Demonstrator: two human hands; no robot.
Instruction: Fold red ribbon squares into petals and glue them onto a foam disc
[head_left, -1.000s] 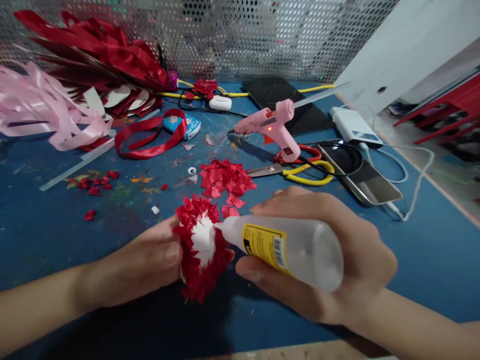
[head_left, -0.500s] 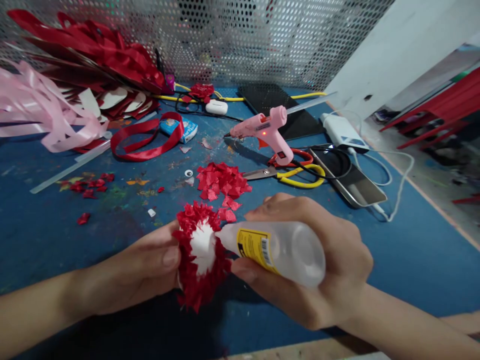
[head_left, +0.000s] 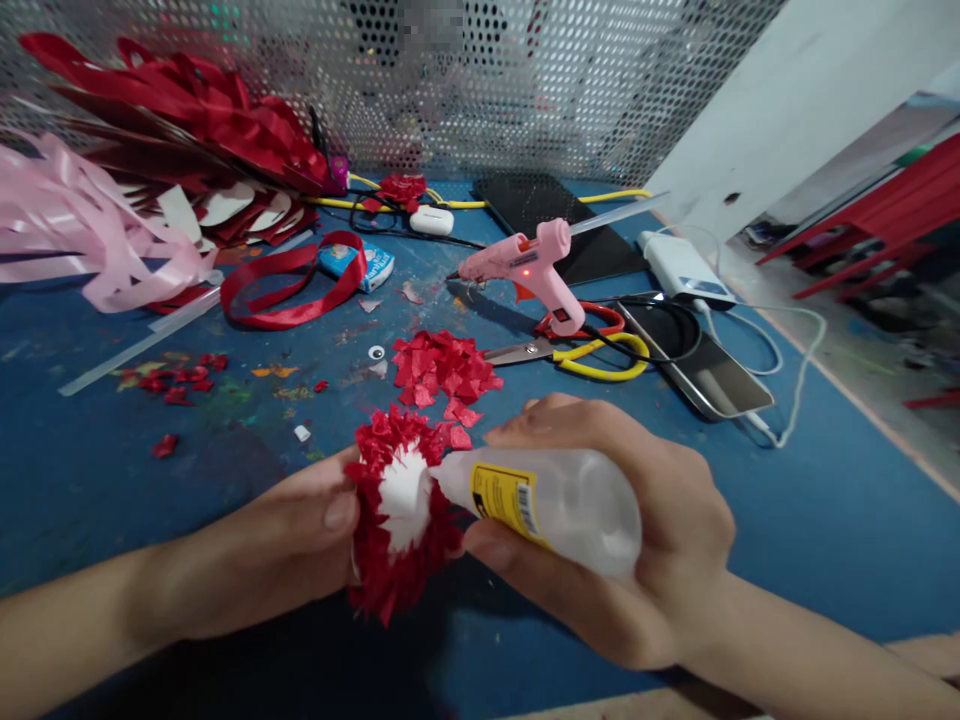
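My left hand [head_left: 262, 555] grips a ball [head_left: 397, 515] covered in red paper pieces, with a bare white patch facing right. My right hand [head_left: 645, 540] is wrapped round a translucent glue bottle [head_left: 551, 505] with a yellow label. The bottle's nozzle touches the white patch. Both hands hover just above the blue table [head_left: 825, 500] near its front edge. A heap of red paper scraps [head_left: 442, 365] lies just behind the ball.
A pink glue gun [head_left: 532, 265] stands mid-table beside yellow-and-red scissors [head_left: 585, 350], a phone [head_left: 705, 365] and a white power bank [head_left: 686, 270] with cables. Red ribbon loop [head_left: 292, 285], pink ribbons [head_left: 90, 235] and red bows [head_left: 187, 110] fill the left back. Perforated metal screen [head_left: 525, 80] behind.
The bottle and ball have shifted slightly left and down in view; the nozzle stays on the white patch. Both hands keep their grip.
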